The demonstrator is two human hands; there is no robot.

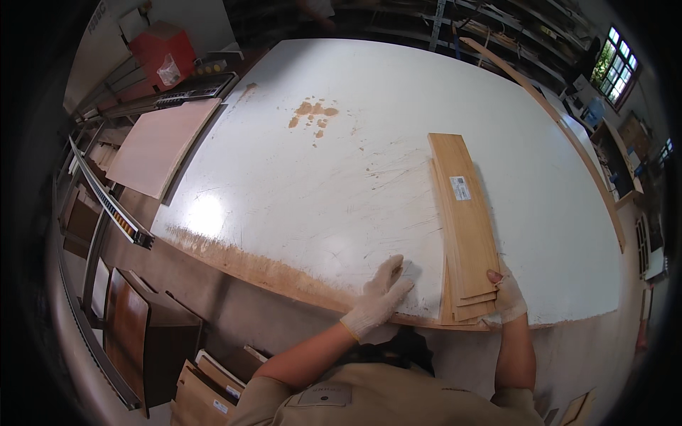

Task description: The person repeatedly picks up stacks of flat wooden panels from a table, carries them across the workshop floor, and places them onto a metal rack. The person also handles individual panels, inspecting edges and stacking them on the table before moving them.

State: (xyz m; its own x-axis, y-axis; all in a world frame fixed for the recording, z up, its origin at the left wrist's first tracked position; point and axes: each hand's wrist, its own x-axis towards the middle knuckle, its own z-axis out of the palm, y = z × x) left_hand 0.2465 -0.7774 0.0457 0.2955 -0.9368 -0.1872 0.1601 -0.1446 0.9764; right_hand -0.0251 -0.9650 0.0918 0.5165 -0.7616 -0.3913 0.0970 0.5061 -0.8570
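Observation:
A small stack of long, narrow wooden boards [465,241] lies on the white worktable [305,184], right of the middle, with the near ends fanned slightly out of line. A white label [460,188] is stuck on the top board. My right hand [510,297], in a pale glove with the thumb tip bare, grips the stack's right edge near its close end. Its thumb rests on the top board; the other fingers are mostly hidden. My left hand [380,295], also gloved, is over the table's front edge, left of the boards, fingers apart and holding nothing.
A long wooden strip [561,124] lies along the table's right side. At the left are a pinkish panel [163,145], a metal rail [106,195] and a red box [162,53]. Brown panels [128,334] stand at lower left. Loaded racks [497,28] line the back.

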